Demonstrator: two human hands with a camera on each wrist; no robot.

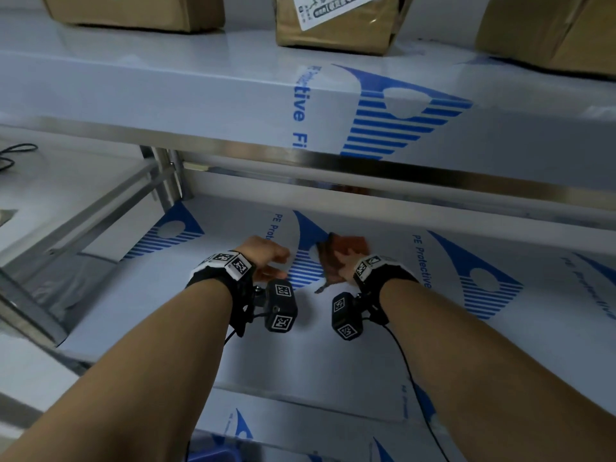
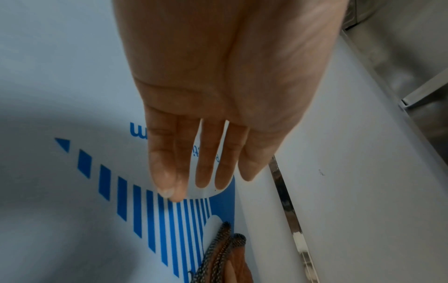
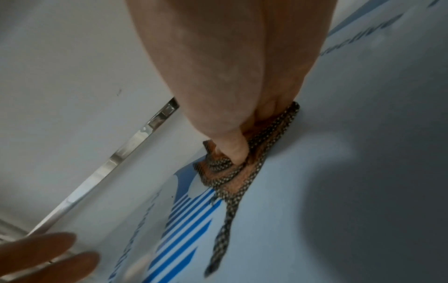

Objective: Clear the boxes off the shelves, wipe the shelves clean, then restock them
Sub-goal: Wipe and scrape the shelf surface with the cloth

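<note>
1. Right hand (image 1: pixel 346 261): fingers bent down onto a folded cloth (image 1: pixel 340 258), thumb pinning a fold of it, as the right wrist view shows. The grip presses the cloth flat against the lower shelf (image 1: pixel 383 328), which suits wiping and not lifting.
2. Left hand (image 1: pixel 266 258): holds nothing; the fingers (image 2: pixel 167 172) lie straight and close together, tips at or just above the shelf surface, just left of the cloth. Contact cannot be confirmed. The pose probably steadies the reach under the shelf above.
3. Cloth: brown-orange with a dark speckled border, one loose strip (image 3: pixel 223 229) trailing toward the person. It lies on a blue striped logo (image 1: pixel 310 271) printed on the shelf's film.
4. Lower shelf: around the cloth its white film is bare, with no boxes in view, so clearing here appears done and wiping appears to be the step in hand.
5. Upper shelf (image 1: pixel 166 88): directly above the cloth, its steel front edge overhanging the hands. It explains the low, forward reach of both forearms.
6. Boxes (image 1: pixel 336 21): three brown cardboard ones stand on the upper shelf, well above and beyond the cloth; the middle one carries a white label. Whether these are stock awaiting return cannot be told.
7. Left of the cloth, a steel upright (image 1: pixel 163 175) marks the end of the shelving bay.
</note>
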